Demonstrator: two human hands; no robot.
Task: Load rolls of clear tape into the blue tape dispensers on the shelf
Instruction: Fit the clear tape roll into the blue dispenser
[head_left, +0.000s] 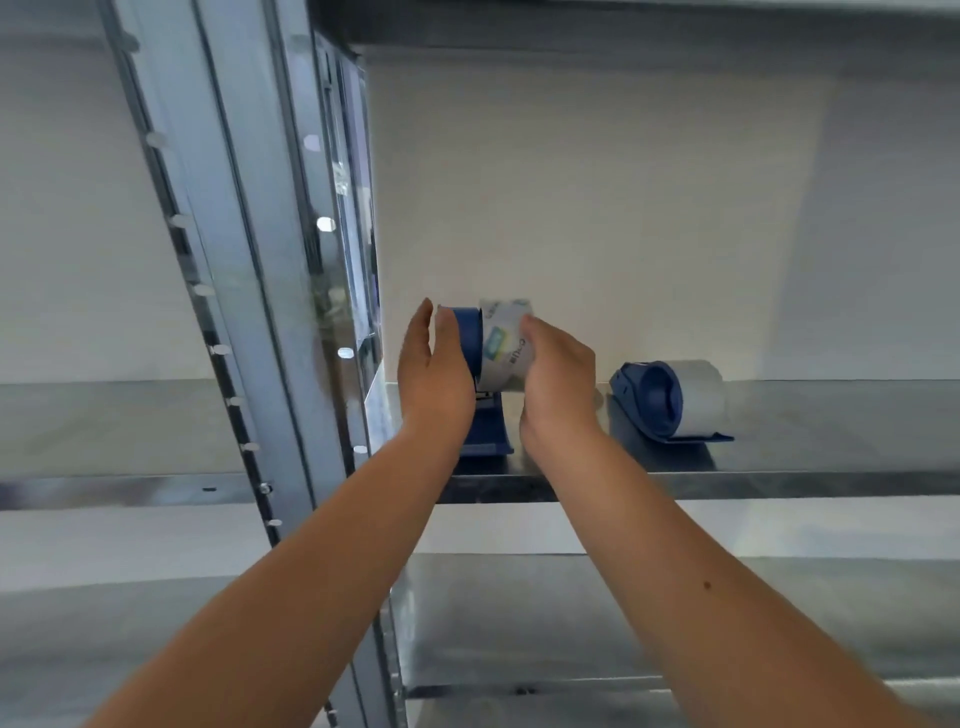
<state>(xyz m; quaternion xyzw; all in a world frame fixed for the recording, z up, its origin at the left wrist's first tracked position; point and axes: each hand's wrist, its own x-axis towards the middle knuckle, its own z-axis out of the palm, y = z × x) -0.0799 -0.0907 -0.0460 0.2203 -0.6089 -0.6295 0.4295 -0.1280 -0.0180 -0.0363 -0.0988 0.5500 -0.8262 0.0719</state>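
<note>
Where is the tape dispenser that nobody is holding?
In the head view, the loaded dispenser lies on the metal shelf, right of the right hand, untouched.

storeroom | galvanised metal shelving (779, 480), perforated steel upright (244, 291), plain white wall (597, 208)

Unreadable print on tape roll (506, 345)
</note>
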